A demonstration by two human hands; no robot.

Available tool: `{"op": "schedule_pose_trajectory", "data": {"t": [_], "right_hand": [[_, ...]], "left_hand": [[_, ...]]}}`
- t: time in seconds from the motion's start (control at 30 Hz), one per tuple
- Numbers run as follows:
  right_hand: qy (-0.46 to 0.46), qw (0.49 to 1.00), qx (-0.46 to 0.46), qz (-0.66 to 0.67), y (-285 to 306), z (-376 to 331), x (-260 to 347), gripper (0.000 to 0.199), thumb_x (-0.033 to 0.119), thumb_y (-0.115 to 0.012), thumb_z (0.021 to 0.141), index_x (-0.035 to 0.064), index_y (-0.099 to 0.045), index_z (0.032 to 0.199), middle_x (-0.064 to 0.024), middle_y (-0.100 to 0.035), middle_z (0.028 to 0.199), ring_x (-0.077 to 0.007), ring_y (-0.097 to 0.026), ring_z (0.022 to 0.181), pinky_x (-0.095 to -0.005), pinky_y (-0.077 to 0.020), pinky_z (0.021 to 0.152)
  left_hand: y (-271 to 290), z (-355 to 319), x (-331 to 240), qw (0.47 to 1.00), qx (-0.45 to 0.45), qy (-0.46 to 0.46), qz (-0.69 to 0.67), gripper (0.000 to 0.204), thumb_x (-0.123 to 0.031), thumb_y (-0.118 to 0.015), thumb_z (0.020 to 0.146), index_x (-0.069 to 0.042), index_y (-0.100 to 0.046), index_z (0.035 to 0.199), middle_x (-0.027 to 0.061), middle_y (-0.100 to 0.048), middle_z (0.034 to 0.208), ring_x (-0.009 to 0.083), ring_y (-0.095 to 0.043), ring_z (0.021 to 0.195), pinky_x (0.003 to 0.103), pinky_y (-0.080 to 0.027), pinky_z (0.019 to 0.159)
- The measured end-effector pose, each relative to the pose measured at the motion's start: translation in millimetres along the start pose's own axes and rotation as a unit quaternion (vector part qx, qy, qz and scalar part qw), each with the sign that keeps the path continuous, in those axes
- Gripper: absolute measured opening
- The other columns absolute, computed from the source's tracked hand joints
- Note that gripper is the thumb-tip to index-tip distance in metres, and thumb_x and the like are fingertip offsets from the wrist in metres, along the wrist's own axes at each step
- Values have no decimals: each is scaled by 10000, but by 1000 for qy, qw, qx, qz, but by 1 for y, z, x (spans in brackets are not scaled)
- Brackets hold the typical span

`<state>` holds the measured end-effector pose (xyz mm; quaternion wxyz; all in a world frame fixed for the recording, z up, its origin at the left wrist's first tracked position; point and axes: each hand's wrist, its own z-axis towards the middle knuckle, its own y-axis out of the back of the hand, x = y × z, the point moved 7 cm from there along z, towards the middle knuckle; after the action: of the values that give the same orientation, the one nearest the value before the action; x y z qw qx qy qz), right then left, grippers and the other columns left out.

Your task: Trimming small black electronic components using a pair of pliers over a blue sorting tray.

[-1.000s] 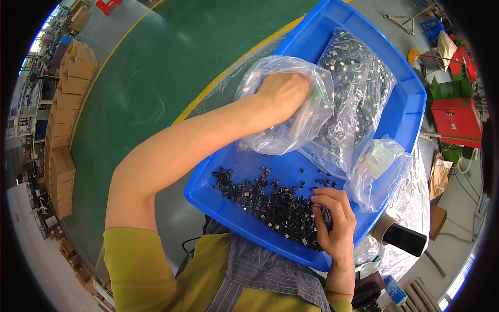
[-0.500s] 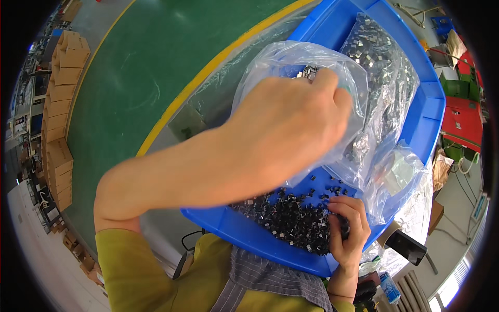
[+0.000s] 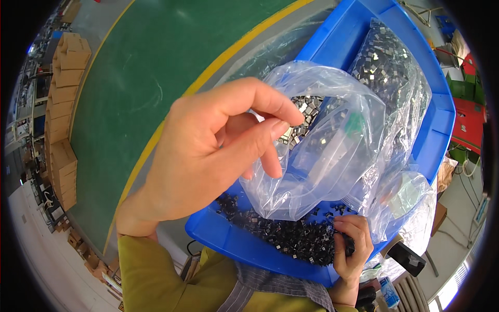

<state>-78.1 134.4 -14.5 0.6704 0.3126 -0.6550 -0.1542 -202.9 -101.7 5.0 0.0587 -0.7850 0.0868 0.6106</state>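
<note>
Head view: left hand (image 3: 208, 156) raised over the blue plastic bin (image 3: 442, 119), thumb and forefinger pinching a small silvery metal piece (image 3: 287, 136) at the mouth of the clear plastic bag (image 3: 332, 156). Right hand (image 3: 349, 248) closed around small black parts (image 3: 291, 236) on the bin floor. A light, steady pinch avoids drops.

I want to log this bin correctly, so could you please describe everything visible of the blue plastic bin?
The blue plastic bin is a glossy, rectangular tray with raised walls and rounded corners, seen at an angle. It holds loose small black parts near the front and clear plastic bags of small metallic pieces. The right hand rests at its front rim among the black parts; the left hand hovers above.
</note>
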Motion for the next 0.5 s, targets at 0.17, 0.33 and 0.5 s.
{"op": "schedule_pose_trajectory", "data": {"t": [0.17, 0.33, 0.5], "right_hand": [[16, 1000, 0, 11, 2, 0, 1, 344, -129, -641, 654, 10, -597, 965, -155, -631, 944, -300, -625, 824, -356, -513, 718], [22, 1000, 2, 13, 4, -1, 4, 350, -126, -646, 652, 18, -599, 967, -151, -631, 946, -298, -624, 822, -352, -514, 712], [14, 1000, -2, 16, 5, -2, 2, 358, -120, -652, 652, 27, -601, 974, -143, -632, 950, -290, -625, 825, -343, -515, 705]], "left_hand": [[-5, 1, 0, 1000, -12, -10, 10, 101, 17, -559, 879, 16, -639, 940, 74, -636, 840, 101, -639, 607, 175, -407, 450], [-31, -3, -18, 877, 23, -214, 430, 134, 18, -601, 845, 2, -614, 977, 110, -626, 882, 236, -653, 703, 307, -502, 554], [-55, 22, -13, 829, 62, -200, 519, 289, 59, -566, 766, 6, -569, 1050, 151, -615, 985, 343, -636, 790, 384, -520, 624]]}}
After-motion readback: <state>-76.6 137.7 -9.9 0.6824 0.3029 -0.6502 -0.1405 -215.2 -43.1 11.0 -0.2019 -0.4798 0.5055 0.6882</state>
